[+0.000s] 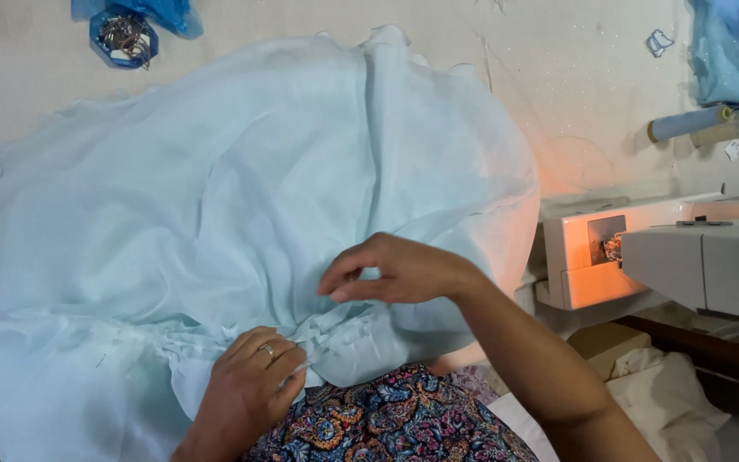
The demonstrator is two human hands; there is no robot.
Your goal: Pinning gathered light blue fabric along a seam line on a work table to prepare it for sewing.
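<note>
Pale blue cloth [215, 197] spread over a cream counter [575, 77].
Left hand [250, 389] grip pinches a cloth fold shut; right hand [395, 269] grip closes on the cloth; sewing machine [669, 261] stands right.

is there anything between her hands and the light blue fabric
Nothing visible. The left hand pinches the gathered edge of the light blue fabric directly, and the right hand rests on it just above.

Pale blue fabric [215, 214] cut off at left edge, sewing machine [686, 257] at right; hexagonal box [123, 36] contents too small.
</note>
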